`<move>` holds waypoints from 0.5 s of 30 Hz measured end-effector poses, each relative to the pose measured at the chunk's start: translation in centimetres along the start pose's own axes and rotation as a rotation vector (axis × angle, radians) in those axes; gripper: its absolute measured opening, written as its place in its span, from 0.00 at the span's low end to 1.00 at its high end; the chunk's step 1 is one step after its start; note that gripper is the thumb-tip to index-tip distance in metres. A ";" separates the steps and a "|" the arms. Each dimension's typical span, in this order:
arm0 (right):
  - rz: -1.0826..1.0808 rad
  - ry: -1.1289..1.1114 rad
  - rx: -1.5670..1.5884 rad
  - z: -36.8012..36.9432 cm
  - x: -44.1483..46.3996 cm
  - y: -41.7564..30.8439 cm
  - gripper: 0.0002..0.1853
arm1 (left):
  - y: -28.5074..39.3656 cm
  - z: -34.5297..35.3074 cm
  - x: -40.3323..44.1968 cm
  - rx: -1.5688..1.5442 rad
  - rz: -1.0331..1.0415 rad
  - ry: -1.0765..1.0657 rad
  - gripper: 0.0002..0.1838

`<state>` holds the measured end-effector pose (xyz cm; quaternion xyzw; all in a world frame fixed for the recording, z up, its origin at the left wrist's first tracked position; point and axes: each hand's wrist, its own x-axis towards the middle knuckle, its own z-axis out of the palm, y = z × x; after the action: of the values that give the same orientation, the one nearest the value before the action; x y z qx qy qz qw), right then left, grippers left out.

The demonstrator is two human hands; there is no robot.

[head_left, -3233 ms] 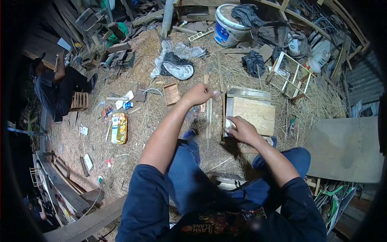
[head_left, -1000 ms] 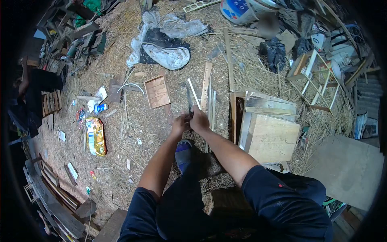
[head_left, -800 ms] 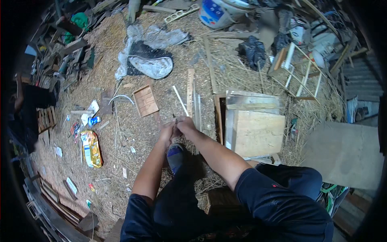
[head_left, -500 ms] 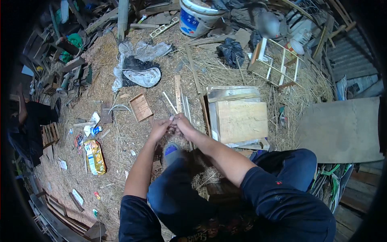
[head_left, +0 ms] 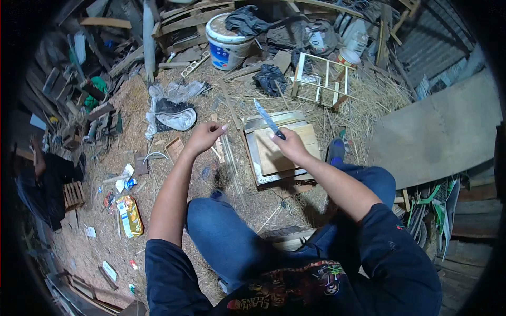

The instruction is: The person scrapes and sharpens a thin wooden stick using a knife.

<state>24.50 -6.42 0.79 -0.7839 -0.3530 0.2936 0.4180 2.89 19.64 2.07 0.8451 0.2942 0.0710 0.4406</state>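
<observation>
My right hand (head_left: 291,145) is closed round the black handle of a knife (head_left: 268,118). Its long pale blade points up and to the left, above a stack of boards (head_left: 287,152). Off to the left, my left hand (head_left: 203,139) is raised over the floor, fingers curled towards the thumb. Whether something small sits in that pinch cannot be made out. Below and beside it lie thin wooden strips (head_left: 230,158) and a small wooden tray (head_left: 174,149), partly hidden by my left arm.
A white-and-blue bucket (head_left: 226,45), a black plastic bag (head_left: 270,80) and a wooden frame (head_left: 321,84) stand at the back. A yellow packet (head_left: 129,216) lies on the left, near a seated person (head_left: 39,179). A large sheet (head_left: 437,137) is at the right.
My hands were together low in front of me; now they are apart. The right has moved right and up with the knife, now plainly visible. The left has risen slightly. The view has shifted.
</observation>
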 end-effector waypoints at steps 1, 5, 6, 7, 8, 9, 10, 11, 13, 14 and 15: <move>-0.008 0.024 -0.044 -2.0 -0.7 -0.1 0.22 | 1.0 0.6 0.4 0.015 0.006 -0.010 0.29; -0.050 0.067 -0.108 -7.9 -1.2 4.6 0.24 | 5.8 3.5 1.2 0.101 0.022 -0.063 0.29; -0.083 0.074 -0.043 -9.0 -1.0 5.7 0.22 | 6.8 4.3 1.3 0.123 -0.006 -0.090 0.28; -0.084 0.077 -0.021 -10.1 -0.8 6.9 0.22 | 7.9 5.0 1.5 0.149 -0.035 -0.117 0.28; -0.063 0.078 -0.015 -11.1 -0.5 8.0 0.22 | 8.9 5.8 2.1 0.178 -0.109 -0.142 0.29; -0.042 0.073 -0.013 -12.2 -0.4 8.5 0.21 | 9.4 6.4 2.7 0.195 -0.118 -0.139 0.29; -0.004 0.063 0.016 -13.3 -0.3 8.4 0.19 | 10.0 6.9 3.2 0.270 -0.085 -0.117 0.30; -0.004 0.052 0.032 -14.2 -0.3 8.4 0.19 | 10.4 7.3 3.7 0.344 -0.055 -0.101 0.31; 0.027 0.092 0.044 -15.6 -0.4 7.2 0.18 | 11.0 8.0 4.3 0.413 -0.090 -0.088 0.31; 0.080 0.093 0.050 -16.4 -0.5 6.4 0.18 | 10.9 8.2 4.8 0.430 -0.116 -0.057 0.31; 0.082 0.091 0.061 -17.4 -0.4 5.6 0.18 | 10.6 8.5 5.4 0.442 -0.136 -0.028 0.30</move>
<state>39.14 -16.75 4.36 -0.7971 -0.2922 0.2852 0.4449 15.15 12.05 4.48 0.9002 0.3529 -0.0366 0.2526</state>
